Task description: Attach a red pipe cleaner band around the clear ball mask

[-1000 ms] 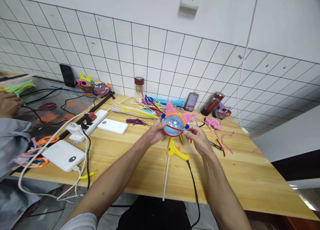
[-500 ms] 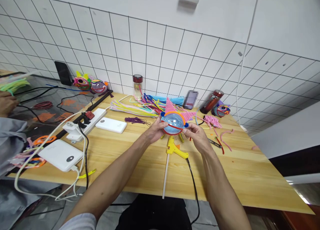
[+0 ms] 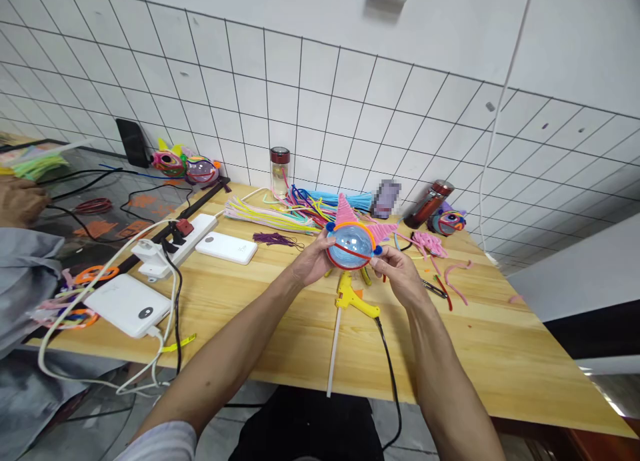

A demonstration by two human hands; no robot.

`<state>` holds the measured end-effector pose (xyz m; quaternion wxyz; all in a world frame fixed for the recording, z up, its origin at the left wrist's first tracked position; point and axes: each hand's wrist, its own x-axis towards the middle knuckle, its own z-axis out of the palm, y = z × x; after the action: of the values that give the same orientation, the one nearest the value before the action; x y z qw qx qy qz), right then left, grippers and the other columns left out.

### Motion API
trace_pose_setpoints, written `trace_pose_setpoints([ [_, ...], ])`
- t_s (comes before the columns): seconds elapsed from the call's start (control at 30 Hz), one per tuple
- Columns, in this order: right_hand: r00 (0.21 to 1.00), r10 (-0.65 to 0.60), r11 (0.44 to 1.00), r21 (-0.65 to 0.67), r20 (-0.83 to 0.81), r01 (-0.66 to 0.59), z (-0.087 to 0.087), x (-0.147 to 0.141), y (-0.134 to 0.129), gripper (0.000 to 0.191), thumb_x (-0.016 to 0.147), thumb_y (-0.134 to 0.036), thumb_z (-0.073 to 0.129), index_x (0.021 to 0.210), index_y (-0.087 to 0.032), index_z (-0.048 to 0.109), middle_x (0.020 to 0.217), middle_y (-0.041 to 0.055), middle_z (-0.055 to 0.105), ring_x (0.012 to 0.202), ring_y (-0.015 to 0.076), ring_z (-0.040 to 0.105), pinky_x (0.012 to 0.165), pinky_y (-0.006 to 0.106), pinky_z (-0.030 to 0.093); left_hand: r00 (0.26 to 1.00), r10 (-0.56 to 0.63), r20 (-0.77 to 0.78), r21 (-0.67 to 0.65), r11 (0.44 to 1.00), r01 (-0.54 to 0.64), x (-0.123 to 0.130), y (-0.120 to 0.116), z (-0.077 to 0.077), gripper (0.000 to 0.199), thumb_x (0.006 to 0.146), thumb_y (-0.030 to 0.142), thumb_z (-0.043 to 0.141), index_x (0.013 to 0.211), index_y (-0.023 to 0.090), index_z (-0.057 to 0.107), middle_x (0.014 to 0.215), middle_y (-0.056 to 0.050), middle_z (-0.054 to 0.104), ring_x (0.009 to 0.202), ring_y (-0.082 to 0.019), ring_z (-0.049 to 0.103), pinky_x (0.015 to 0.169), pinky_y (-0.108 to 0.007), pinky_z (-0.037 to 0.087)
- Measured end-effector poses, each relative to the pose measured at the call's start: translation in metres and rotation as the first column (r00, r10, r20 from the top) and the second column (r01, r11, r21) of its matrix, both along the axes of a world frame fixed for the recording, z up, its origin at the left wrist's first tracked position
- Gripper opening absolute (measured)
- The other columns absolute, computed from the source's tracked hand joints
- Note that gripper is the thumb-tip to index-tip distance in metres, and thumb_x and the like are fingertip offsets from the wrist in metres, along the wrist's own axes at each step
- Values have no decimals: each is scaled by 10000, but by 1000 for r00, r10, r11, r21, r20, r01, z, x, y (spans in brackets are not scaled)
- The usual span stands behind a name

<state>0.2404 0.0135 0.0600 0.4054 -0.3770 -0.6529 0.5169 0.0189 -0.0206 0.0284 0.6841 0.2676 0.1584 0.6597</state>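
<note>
Between my hands, above the table, is a clear round ball [image 3: 351, 239] with two pink pointed ears [image 3: 345, 211], an orange band over its top and a dark blue pom-pom on each side. A red pipe cleaner [image 3: 353, 251] runs slantwise across its front. My left hand [image 3: 316, 259] grips the ball's left side, thumb on the front. With thumb and forefinger my right hand [image 3: 397, 271] pinches at the red pipe cleaner's right end, by the ball's edge. Just below lies a yellow hot glue gun [image 3: 353, 297] with a long white glue stick [image 3: 334, 354] sticking out.
Bundles of pipe cleaners [image 3: 270, 217], a glass bottle [image 3: 280, 174] and a red thermos [image 3: 429, 204] stand or lie along the wall. Scissors [image 3: 434, 289] lie right. A power strip [image 3: 200, 231], power banks [image 3: 127, 306] and cables crowd the left, near another person's hand [image 3: 23, 201].
The view has shifted slightly, so most things sit a little further right. My hands keep nearly the same hold on the ball. The other person's hand has moved a little.
</note>
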Motion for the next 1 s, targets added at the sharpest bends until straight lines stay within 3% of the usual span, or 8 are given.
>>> trace_pose_setpoints([
  [0.3, 1000, -3, 1000, -17, -13, 3, 1, 0, -1, 466, 675, -591, 961, 820, -226, 710, 665, -30, 584, 594, 137, 452, 571, 285, 367, 999, -16, -34, 9, 1000, 16, -1, -1, -1, 674, 749, 308, 983, 1350, 247, 685, 1309, -90, 819, 1368, -336, 731, 1247, -501, 523],
  [0.63, 1000, 1, 999, -32, -28, -1, 1, -2, -3, 441, 665, -542, 970, 808, -224, 701, 640, -37, 566, 594, 134, 442, 575, 286, 354, 996, 9, -91, 10, 1000, -8, 3, -3, -1, 852, 669, 380, 1069, 1404, 267, 653, 1236, -65, 805, 1193, -260, 753, 1124, -392, 556],
  [0.83, 1000, 3, 1000, -8, -22, -3, 1, -2, -2, 454, 679, -573, 957, 798, -233, 679, 624, -45, 535, 589, 133, 425, 571, 285, 341, 991, 23, -134, 0, 1000, -23, 0, -1, 3, 739, 698, 373, 1057, 1325, 259, 681, 1229, -36, 796, 1100, -205, 756, 1013, -314, 601],
  [1.0, 1000, -2, 1000, 6, -19, 2, -2, -2, 1, 473, 688, -606, 949, 813, -237, 682, 637, -46, 516, 583, 129, 402, 559, 283, 324, 989, 33, -147, -13, 999, -36, -1, 0, 2, 643, 684, 364, 1059, 1193, 227, 690, 1244, -51, 792, 1129, -208, 753, 1044, -327, 601],
])
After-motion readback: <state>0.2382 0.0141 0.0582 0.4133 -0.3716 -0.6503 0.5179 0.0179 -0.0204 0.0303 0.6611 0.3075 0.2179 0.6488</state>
